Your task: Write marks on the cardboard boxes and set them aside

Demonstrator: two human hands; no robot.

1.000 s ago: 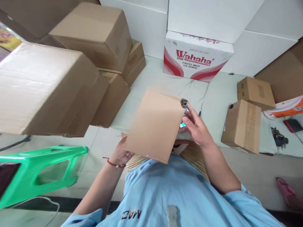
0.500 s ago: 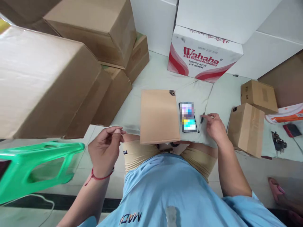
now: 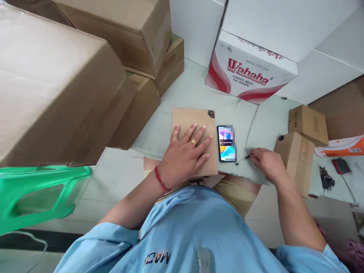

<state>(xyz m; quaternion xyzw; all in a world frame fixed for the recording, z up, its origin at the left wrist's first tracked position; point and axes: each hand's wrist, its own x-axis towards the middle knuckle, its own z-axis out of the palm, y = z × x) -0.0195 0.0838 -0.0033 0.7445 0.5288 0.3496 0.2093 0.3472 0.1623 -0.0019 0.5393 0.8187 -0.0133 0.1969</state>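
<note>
My left hand (image 3: 184, 153) lies flat with fingers spread on a small brown cardboard box (image 3: 193, 115), which has a dark round mark at its far right corner. A gold ring is on one finger and a red cord is round the wrist. My right hand (image 3: 265, 163) is closed on the dark end of a thin pen-like stick (image 3: 242, 159). Its other end, also dark, points left and rests on or just above the pale cloth. Between the two hands lies a smartphone (image 3: 226, 144) with its screen lit, right beside the box.
Large cardboard boxes (image 3: 85, 76) are stacked on the left above a green plastic stool (image 3: 57, 197). A Wahaha water carton (image 3: 250, 70) stands at the back. Two small boxes (image 3: 295, 159), keys (image 3: 326, 178) and a dark red object (image 3: 341, 165) are on the right.
My left hand has moved right, from beside the box to flat on top of it. My right hand has closed on the pen-like stick and shifted slightly toward me.
</note>
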